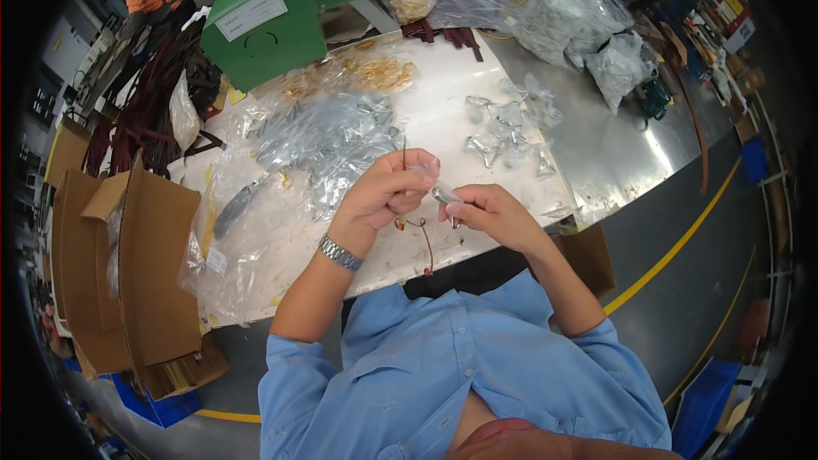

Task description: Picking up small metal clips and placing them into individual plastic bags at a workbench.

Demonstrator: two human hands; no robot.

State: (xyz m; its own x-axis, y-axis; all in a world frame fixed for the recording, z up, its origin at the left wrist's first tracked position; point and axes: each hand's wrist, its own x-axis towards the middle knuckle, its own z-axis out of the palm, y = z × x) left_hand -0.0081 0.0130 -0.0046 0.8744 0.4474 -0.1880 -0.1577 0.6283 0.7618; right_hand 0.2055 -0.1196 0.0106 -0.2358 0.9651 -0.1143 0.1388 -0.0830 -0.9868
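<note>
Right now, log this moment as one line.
left hand: pinching thin metal pin upright, thin brown cord dangling below | right hand: holding small clear plastic bag with silvery metal piece | surface: white worktable

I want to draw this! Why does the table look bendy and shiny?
Head view: the fisheye lens curves the table edges and blackens the corners; ceiling light glares white off the metal at right; the left hand and right hand look fairly sharp, the rim smeared.
</note>
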